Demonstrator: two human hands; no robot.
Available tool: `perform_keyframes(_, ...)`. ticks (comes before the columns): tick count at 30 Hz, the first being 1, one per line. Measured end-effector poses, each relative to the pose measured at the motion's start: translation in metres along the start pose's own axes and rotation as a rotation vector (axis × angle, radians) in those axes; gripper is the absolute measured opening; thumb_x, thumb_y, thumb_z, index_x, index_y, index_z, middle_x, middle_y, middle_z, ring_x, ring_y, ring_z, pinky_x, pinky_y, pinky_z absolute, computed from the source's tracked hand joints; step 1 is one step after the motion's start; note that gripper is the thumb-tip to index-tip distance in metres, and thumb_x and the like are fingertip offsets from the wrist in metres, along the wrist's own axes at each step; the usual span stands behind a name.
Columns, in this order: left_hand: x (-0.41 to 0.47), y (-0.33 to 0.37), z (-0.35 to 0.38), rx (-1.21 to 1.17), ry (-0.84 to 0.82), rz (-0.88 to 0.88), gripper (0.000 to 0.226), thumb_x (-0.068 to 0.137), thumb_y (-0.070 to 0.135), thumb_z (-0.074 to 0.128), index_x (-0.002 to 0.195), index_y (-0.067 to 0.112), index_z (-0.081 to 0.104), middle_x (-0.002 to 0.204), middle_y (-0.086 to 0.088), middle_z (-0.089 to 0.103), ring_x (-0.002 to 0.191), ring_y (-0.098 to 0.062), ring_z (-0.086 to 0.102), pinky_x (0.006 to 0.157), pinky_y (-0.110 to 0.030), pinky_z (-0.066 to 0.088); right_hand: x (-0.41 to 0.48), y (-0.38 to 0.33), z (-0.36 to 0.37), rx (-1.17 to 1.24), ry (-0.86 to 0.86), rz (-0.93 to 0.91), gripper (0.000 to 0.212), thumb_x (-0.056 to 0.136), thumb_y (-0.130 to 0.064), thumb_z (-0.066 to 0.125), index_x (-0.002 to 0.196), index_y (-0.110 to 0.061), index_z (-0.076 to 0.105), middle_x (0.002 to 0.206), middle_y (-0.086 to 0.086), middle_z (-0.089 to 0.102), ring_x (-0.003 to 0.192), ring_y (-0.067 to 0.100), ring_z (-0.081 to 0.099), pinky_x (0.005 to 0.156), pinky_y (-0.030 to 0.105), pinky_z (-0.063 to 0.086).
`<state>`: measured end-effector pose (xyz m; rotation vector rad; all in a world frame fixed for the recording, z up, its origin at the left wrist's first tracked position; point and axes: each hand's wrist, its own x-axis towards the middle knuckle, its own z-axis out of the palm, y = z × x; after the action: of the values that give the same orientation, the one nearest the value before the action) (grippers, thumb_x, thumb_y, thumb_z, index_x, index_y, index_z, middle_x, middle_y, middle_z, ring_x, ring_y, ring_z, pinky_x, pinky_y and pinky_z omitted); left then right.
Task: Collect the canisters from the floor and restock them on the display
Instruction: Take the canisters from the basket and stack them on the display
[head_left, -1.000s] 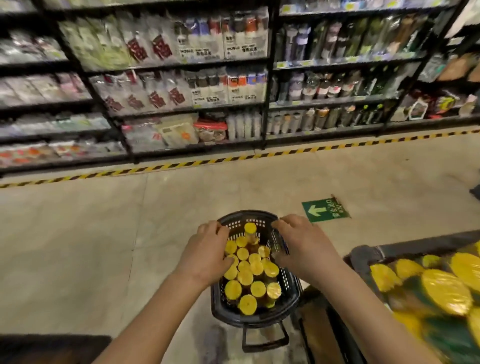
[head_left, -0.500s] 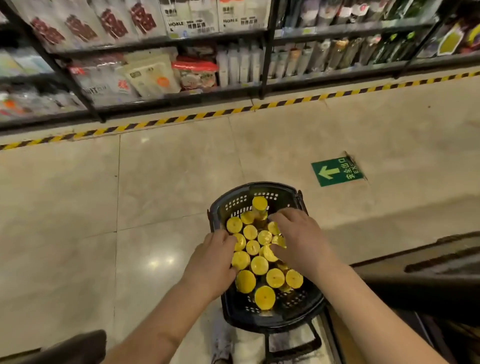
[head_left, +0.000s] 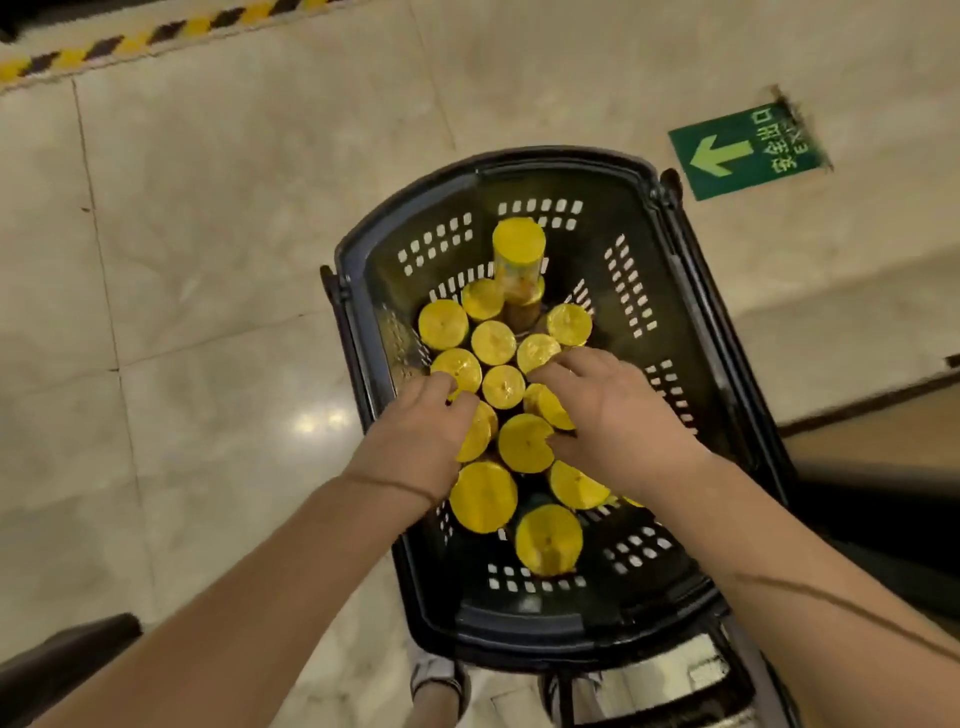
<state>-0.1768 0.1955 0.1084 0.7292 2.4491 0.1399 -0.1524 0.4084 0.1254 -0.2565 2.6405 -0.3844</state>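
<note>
The tiled floor (head_left: 208, 260) is filling most of the view, and no loose canister is lying on any bare part of it. From that I judge the collecting half of the task is done or nearly so.

A black basket (head_left: 519, 161) is sitting in the middle. It is holding the canisters (head_left: 503, 387), packed upright with about 14 yellow lids showing. The display is not appearing anywhere in view, so by my reading the whole restocking half is waiting to be done.

The left hand (head_left: 415, 447) is reaching into the cluster from 8 o'clock. Its fingers are lying over the lids beside a tilted canister (head_left: 478, 431), but I cannot tell whether it is grasping one or only touching. The right hand (head_left: 618, 415) is coming in from 4 o'clock. It is pinching one canister (head_left: 545, 408), with the fingers over the lid's far edge and the thumb at the near edge.

A green exit sticker (head_left: 748, 150) is lying on the floor at 1 o'clock from the basket, and striped hazard tape (head_left: 130, 44) is running along at 11 o'clock.

1 raised canister (head_left: 518, 244) is standing above the others at the basket's 12 o'clock end.
</note>
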Motion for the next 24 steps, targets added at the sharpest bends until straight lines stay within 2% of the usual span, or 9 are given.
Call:
perform_keyframes(2, 0.014, -0.005, 0.017, 0.071, 0.042, 0.046, 0.069, 0.066, 0.004, 0.081, 0.130, 0.013, 0.060, 0.127, -0.017, 0.053, 0.114, -0.039, 0.053, 0.098, -0.047, 0.049, 0.003, 0.006, 0.019, 0.024, 0.005, 0.002, 0.068, 0.078, -0.025, 0.080, 0.141, -0.022, 0.053, 0.138, 0.006, 0.051, 0.129, 0.032, 0.047, 0.104, 0.046, 0.042)
perform_keyframes(4, 0.024, -0.006, 0.029, 0.130, -0.005, 0.029, 0.066, 0.084, 0.008, 0.066, 0.146, 0.023, 0.045, 0.141, -0.012, 0.040, 0.130, -0.034, 0.040, 0.109, -0.042, 0.034, 0.002, 0.009, 0.034, 0.028, -0.021, 0.018, 0.069, 0.079, -0.023, 0.079, 0.143, -0.022, 0.051, 0.142, 0.005, 0.048, 0.132, 0.030, 0.043, 0.106, 0.043, 0.038)
perform_keyframes(5, 0.029, -0.007, 0.034, 0.142, -0.063, 0.003, 0.065, 0.090, 0.010, 0.059, 0.150, 0.026, 0.038, 0.145, -0.010, 0.034, 0.133, -0.032, 0.035, 0.109, -0.040, 0.031, 0.001, 0.012, 0.041, 0.040, -0.015, 0.017, 0.070, 0.078, -0.021, 0.079, 0.142, -0.021, 0.052, 0.142, 0.005, 0.048, 0.133, 0.030, 0.043, 0.106, 0.042, 0.036)
perform_keyframes(10, 0.046, -0.004, 0.052, 0.235, -0.147, -0.040, 0.072, 0.088, 0.010, 0.063, 0.149, 0.028, 0.030, 0.140, -0.008, 0.039, 0.128, -0.032, 0.044, 0.097, -0.041, 0.040, -0.010, 0.020, 0.064, 0.049, 0.020, -0.001, 0.068, 0.071, -0.012, 0.079, 0.135, -0.020, 0.059, 0.133, 0.006, 0.056, 0.125, 0.031, 0.050, 0.101, 0.042, 0.040)
perform_keyframes(13, 0.049, -0.003, 0.055, 0.210, -0.116, -0.062, 0.069, 0.086, 0.008, 0.065, 0.145, 0.028, 0.034, 0.132, -0.006, 0.044, 0.118, -0.030, 0.051, 0.076, -0.039, 0.041, -0.014, 0.022, 0.070, 0.065, 0.033, -0.005, 0.070, 0.065, -0.009, 0.082, 0.131, -0.018, 0.062, 0.126, 0.007, 0.059, 0.119, 0.033, 0.055, 0.098, 0.045, 0.046)
perform_keyframes(16, 0.043, -0.005, 0.050, 0.109, -0.043, -0.068, 0.073, 0.082, 0.004, 0.065, 0.144, 0.030, 0.037, 0.131, -0.003, 0.046, 0.116, -0.027, 0.050, 0.071, -0.036, 0.044, -0.016, 0.023, 0.071, 0.066, 0.068, -0.011, 0.074, 0.060, -0.007, 0.084, 0.130, -0.018, 0.062, 0.122, 0.007, 0.061, 0.114, 0.033, 0.058, 0.095, 0.045, 0.049)
perform_keyframes(19, 0.025, -0.003, 0.033, -0.026, 0.068, -0.096, 0.075, 0.082, 0.015, 0.070, 0.146, 0.036, 0.036, 0.138, 0.002, 0.045, 0.126, -0.025, 0.047, 0.084, -0.039, 0.052, -0.011, 0.021, 0.066, 0.059, 0.103, -0.022, 0.080, 0.055, -0.006, 0.087, 0.130, -0.015, 0.063, 0.122, 0.009, 0.061, 0.113, 0.034, 0.059, 0.093, 0.045, 0.050)
perform_keyframes(22, 0.004, -0.003, 0.014, -0.252, 0.170, -0.163, 0.080, 0.083, 0.029, 0.074, 0.150, 0.042, 0.032, 0.143, 0.008, 0.041, 0.133, -0.020, 0.041, 0.093, -0.039, 0.052, 0.000, 0.021, 0.067, 0.026, 0.093, -0.040, 0.093, 0.048, -0.010, 0.092, 0.135, -0.010, 0.060, 0.125, 0.011, 0.061, 0.118, 0.036, 0.059, 0.096, 0.045, 0.050)
perform_keyframes(24, -0.009, -0.004, 0.007, -0.413, 0.284, -0.198, 0.085, 0.079, 0.030, 0.079, 0.150, 0.045, 0.035, 0.137, 0.016, 0.043, 0.128, -0.011, 0.044, 0.095, -0.026, 0.048, 0.008, 0.022, 0.073, -0.004, 0.084, -0.065, 0.101, 0.042, -0.014, 0.095, 0.136, -0.005, 0.059, 0.126, 0.014, 0.061, 0.120, 0.038, 0.058, 0.100, 0.048, 0.049)
